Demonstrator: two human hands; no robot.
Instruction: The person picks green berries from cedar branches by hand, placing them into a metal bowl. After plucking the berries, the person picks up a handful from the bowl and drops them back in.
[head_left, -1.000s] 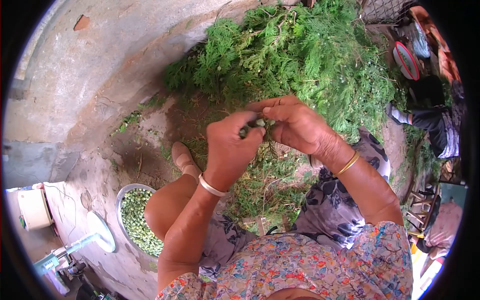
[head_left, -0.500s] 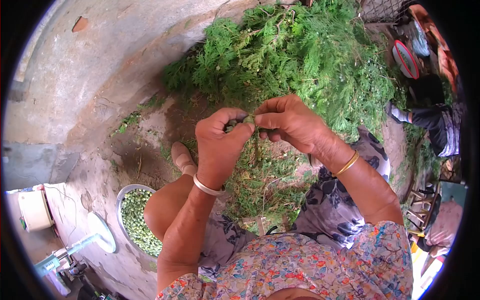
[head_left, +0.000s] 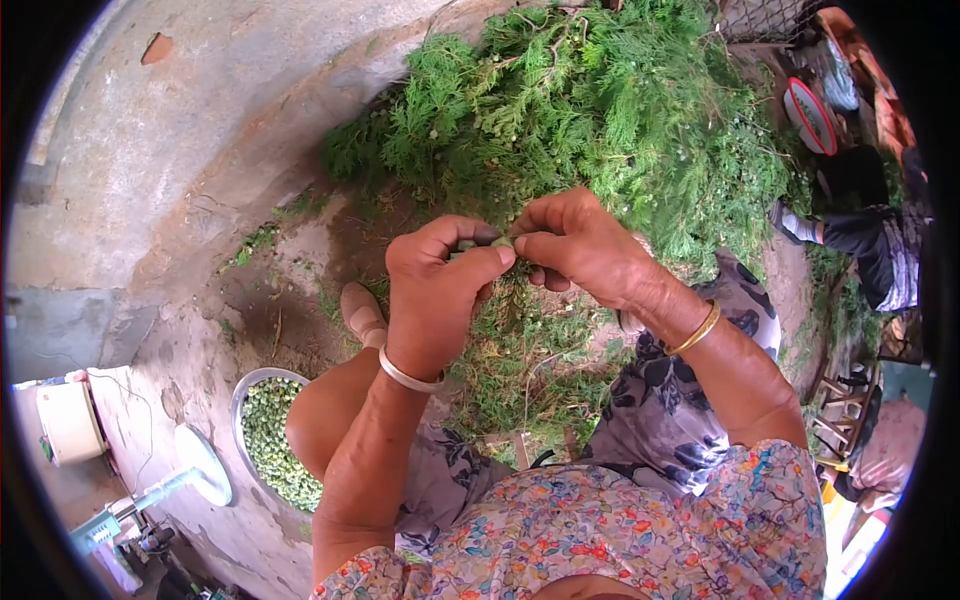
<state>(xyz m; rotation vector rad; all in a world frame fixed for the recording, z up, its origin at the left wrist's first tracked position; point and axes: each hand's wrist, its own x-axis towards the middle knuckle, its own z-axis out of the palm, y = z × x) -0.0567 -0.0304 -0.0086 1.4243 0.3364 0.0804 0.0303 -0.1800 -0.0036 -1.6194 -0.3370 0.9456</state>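
My left hand [head_left: 437,285] is closed, thumb and forefinger pinching a small green cone [head_left: 503,241] like those on the evergreen cuttings. Opposite it, my right hand [head_left: 585,248] is also closed, its thumb and forefinger meeting at that same cone; its other fingers are curled under. Both hands are raised in front of the chest, nearly touching. The fingers hide most of the cone and any stem on it. Beyond them lies a big heap of green evergreen branches [head_left: 640,120] with cones among the foliage.
A metal basin [head_left: 239,425] full of green cones stands left of my left knee. Clippings [head_left: 540,375] litter the ground between my feet. A pale blue fan [head_left: 203,465] is at lower left. On the right are another person's leg [head_left: 870,245] and a red-rimmed basin [head_left: 800,115].
My left thumb has slid slightly right and up over the cone, covering more of it. The right hand stays nearly in place. The branches and basin are unmoved.
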